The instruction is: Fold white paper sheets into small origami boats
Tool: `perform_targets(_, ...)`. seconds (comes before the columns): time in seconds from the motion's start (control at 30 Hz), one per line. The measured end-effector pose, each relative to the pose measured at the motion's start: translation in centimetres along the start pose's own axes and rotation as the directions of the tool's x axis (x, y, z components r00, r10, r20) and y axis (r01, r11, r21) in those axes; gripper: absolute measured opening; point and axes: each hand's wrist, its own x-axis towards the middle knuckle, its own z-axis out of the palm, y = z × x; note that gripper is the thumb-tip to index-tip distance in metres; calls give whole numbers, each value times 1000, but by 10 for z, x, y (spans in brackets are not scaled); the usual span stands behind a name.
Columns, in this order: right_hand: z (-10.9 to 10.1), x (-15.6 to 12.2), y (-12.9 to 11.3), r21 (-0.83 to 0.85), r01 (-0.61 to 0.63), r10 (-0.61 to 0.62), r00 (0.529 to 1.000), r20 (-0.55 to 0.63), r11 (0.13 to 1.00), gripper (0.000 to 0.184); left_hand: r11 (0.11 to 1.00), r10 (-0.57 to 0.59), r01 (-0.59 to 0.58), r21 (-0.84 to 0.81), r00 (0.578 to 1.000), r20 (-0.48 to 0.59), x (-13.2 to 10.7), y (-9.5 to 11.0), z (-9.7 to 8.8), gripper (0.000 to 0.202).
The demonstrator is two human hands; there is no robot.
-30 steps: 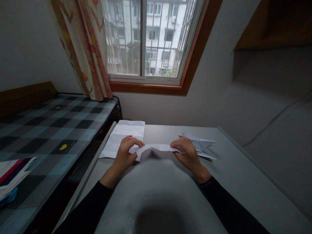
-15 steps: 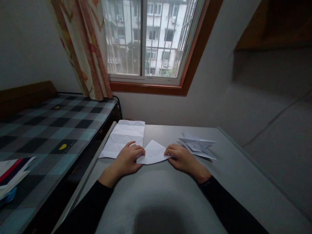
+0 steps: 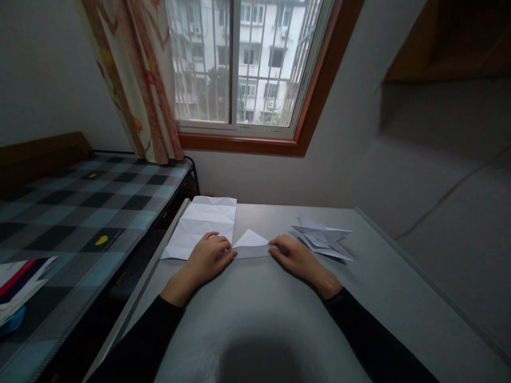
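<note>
Paper, main piece: the folded paper (image 3: 251, 246) lies at mid-surface, directly between the two hands. A pointed flap (image 3: 250, 238) rises at its far side; a narrow strip (image 3: 251, 252), greyer in this light, runs across its near side.

Left hand (image 3: 209, 258): fingers bent, thumb and fingers closing on the left end of the strip. Right hand (image 3: 296, 258): thumb and forefinger pinch the right end, remaining fingers curled. Both forearms wear black sleeves (image 3: 146, 335).

Containers: a wooden shelf unit (image 3: 447, 64) hangs on the wall at upper right; its inside is too dark to read.

Surface (image 3: 255, 303): pale, smooth, with a dark rounded shadow at the near edge. Far left corner: a creased sheet (image 3: 209, 215), white, ridged by many fold lines; the left hand overlaps its near right part in view (whether skin touches it, I cannot tell). Beyond the right hand: a pointed paper form (image 3: 325, 239), several layers, tips directed right.

Room: the bed (image 3: 131, 191) stands left of the surface, under a checked cover with yellow motifs. On it, near the left edge of view, lie some papers (image 3: 22, 284) with a red and dark band, a blue item (image 3: 14, 321) beside them. A patterned curtain (image 3: 139, 80) hangs at the left of the window (image 3: 259, 69), which has a brown wooden frame (image 3: 239, 142); bars and a pale building show outside.
</note>
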Motion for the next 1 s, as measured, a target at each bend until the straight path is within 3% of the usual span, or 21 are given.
perform_targets(0.13,4,-1,2,42,-60,60,998,-14,997,26,999,-47,46,-16,999,-17,0,-1,3,13)
perform_targets(0.33,7,2,3,-24,-16,15,999,-35,1000,28,990,-142,142,-17,990,4,0,3,2,16)
perform_targets(0.63,10,0,11,-106,-21,19,1000,-15,994,33,991,-132,132,-19,991,13,-1,4,1,20)
perform_targets(1.0,11,1,5,-37,11,-11,1000,-9,999,36,944,-183,179,-278,983,13,-2,1,4,25)
